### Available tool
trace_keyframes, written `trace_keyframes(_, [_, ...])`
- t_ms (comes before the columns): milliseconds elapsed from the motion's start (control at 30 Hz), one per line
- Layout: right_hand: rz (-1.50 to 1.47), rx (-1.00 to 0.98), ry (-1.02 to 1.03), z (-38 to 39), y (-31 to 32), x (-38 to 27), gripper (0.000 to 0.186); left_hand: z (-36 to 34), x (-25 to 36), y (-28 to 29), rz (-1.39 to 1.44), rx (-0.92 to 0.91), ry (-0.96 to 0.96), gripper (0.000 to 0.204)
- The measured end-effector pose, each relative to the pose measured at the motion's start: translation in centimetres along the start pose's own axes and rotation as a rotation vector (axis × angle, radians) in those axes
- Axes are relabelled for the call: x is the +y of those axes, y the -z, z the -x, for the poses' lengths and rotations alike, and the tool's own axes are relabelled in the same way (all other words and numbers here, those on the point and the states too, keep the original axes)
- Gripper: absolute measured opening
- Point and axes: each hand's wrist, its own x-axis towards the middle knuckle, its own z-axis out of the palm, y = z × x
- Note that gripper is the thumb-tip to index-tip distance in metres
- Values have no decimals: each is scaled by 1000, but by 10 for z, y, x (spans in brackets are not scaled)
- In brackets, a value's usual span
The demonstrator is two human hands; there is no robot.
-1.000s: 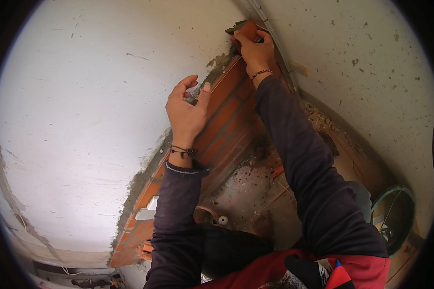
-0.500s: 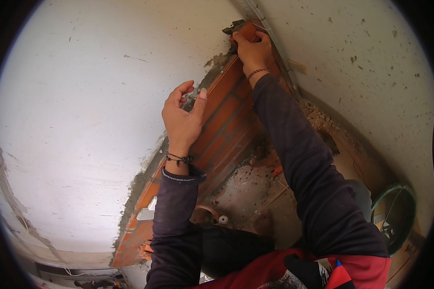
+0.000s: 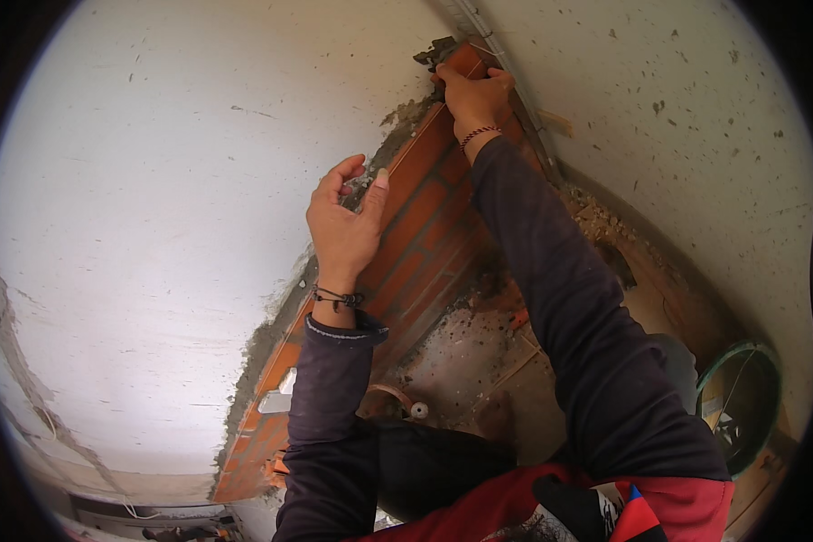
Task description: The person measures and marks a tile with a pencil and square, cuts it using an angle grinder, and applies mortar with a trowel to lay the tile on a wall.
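Observation:
An orange brick (image 3: 465,60) lies at the far end of a low brick wall (image 3: 415,203), in the corner. My right hand (image 3: 477,101) holds this brick, thumb on its left side and fingers over its right; the palm hides part of it. A thin line crosses the brick's face near my fingers. Dark wet mortar (image 3: 435,52) bulges out beside the brick. My left hand (image 3: 345,221) hovers over the wall's top edge, its fingers loosely curved and the thumb apart, with nothing in it.
Pale conduits (image 3: 497,43) run up the corner beside the brick. White walls (image 3: 172,199) stand left and right, the right one spattered. A green-rimmed bucket (image 3: 701,372) stands at lower right. Rubble (image 3: 596,221) lies along the right wall's foot. A pale flat object (image 3: 275,402) rests near my left sleeve.
My right hand stays on the brick, its fingers shifting slightly along the right side. My left hand has barely moved, a little rightward.

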Motion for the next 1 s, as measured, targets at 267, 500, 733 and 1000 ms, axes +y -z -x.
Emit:
trace_keyframes(267, [-17,-16,-1,-5,1,6,83,2,0,-3,-19,-12,-2,41])
trace_keyframes(500, [-7,-28,-9,-7,1,9,78,2,1,-5,-6,-17,-5,41])
trace_keyframes(733, [-3,-15,7,-6,2,11,70,3,4,-5,-10,-22,-6,42])
trace_keyframes(1000, [-8,-58,44,-31,1,26,61,4,5,-3,-13,-37,3,41])
